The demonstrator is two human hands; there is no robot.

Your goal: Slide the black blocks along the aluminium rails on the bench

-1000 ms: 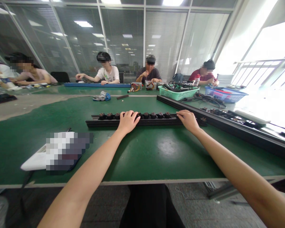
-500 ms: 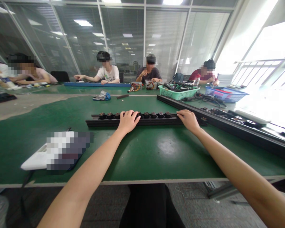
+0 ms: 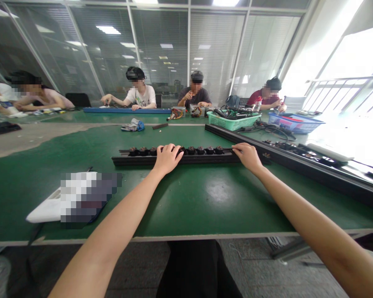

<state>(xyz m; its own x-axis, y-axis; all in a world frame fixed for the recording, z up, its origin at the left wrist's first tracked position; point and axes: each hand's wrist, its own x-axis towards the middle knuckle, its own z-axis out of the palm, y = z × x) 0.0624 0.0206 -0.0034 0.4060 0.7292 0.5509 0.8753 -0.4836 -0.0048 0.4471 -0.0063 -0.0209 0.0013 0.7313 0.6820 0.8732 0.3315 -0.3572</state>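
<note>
A long black rail [image 3: 205, 159] lies crosswise on the green table, with a row of round black parts [image 3: 200, 150] set along its top. My left hand [image 3: 168, 159] rests over the middle of the row, its fingers curled down around the rail and the parts there. What lies directly under that palm is hidden. Toward the rail's right end, my right hand [image 3: 247, 156] has thumb and fingertips pinched together on its upper edge. Just right of this hand, a small dark part [image 3: 266, 156] shows at the end of the rail.
A second, longer black rail [image 3: 313, 174] slants across the right side. Behind it stand a green basket [image 3: 234, 122] with cables and a blue basket [image 3: 298, 126]. A white and dark blurred object [image 3: 45, 209] lies front left, a crumpled cloth [image 3: 133, 125] farther back. Several people sit across the table.
My right hand has shifted very slightly to the right along the rail. The left hand and the rail look almost unchanged.
</note>
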